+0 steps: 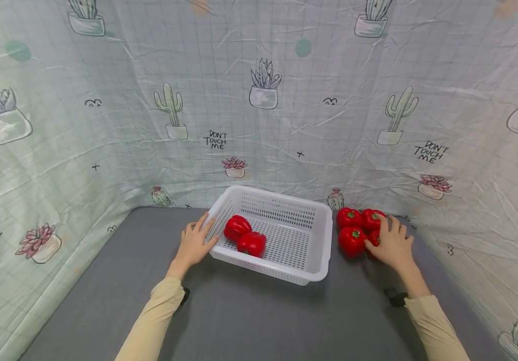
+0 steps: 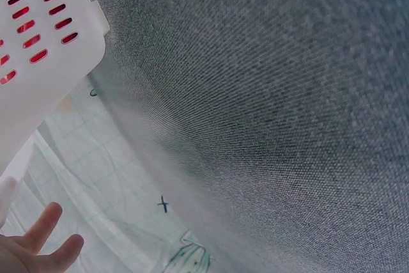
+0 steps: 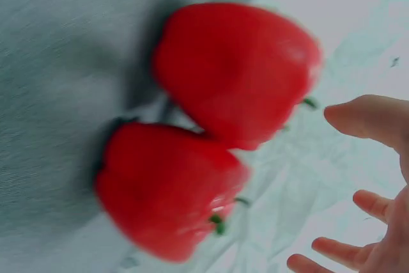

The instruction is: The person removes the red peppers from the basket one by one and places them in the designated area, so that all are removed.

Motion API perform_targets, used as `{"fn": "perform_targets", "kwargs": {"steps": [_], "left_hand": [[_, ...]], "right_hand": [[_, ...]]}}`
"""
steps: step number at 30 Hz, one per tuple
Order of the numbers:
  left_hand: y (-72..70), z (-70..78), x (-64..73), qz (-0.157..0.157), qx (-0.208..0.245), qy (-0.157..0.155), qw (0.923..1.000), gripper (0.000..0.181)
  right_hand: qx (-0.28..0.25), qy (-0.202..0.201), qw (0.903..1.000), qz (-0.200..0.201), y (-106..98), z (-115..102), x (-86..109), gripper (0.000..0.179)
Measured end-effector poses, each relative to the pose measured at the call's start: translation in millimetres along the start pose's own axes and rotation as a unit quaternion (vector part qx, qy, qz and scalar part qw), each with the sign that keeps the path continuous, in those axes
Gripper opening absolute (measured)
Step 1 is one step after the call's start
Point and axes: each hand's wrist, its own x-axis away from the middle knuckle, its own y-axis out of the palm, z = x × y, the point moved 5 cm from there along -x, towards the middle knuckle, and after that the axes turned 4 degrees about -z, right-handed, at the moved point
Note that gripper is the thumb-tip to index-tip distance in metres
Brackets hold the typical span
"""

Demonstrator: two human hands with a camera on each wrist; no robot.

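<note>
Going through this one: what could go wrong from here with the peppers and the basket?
1. The right hand is spread over closely clustered peppers, so taking one might nudge or roll its neighbours.
2. The left hand is at the left rim of the basket; a push there could slide it into that cluster.
3. Two peppers lie loose inside, so tilting the basket might roll them.
</note>
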Motion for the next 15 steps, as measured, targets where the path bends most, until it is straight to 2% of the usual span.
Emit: {"fn": "perform_targets", "kwargs": {"steps": [9,15], "left_hand": [[-0.1,-0.7,-0.3,-0.006,-0.001,-0.002,1.0,0.054],[0.2,-0.8,-1.1,-0.008,-0.006,-0.005,0.9999,0.055]], "right_hand": [[0.0,-0.062,0.9963,0.061,-23.2,-48.6,-4.7,0.066],[-0.015,-0.116,0.989,0.091,-34.8,-81.9,-10.1,0.063]]}}
